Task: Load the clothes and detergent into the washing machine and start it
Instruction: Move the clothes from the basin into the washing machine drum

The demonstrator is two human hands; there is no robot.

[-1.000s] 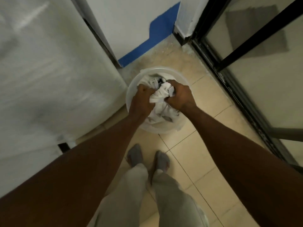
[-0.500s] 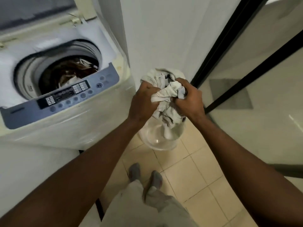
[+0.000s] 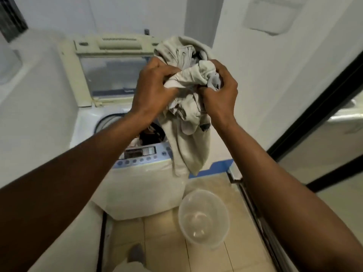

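Note:
A bundle of pale grey-white clothes [image 3: 188, 130] hangs in the air, gripped from both sides by my left hand [image 3: 152, 89] and my right hand [image 3: 220, 91]. The bundle is above and just right of the top-loading washing machine [image 3: 141, 185], whose lid [image 3: 110, 75] stands up. Dark clothes show inside the drum [image 3: 151, 134], partly hidden by my left forearm. The blue control panel [image 3: 141, 156] runs along the machine's front edge. No detergent is in view.
A clear plastic bucket [image 3: 204, 216] stands with nothing in it on the tiled floor right of the machine. A black-framed sliding glass door [image 3: 314, 134] runs along the right. A white appliance [image 3: 33, 114] fills the left. My foot [image 3: 136, 254] is at the bottom.
Both hands have lifted the clothes out of the bucket and up to the level of the machine's top. My view has tilted up from the floor to the machine.

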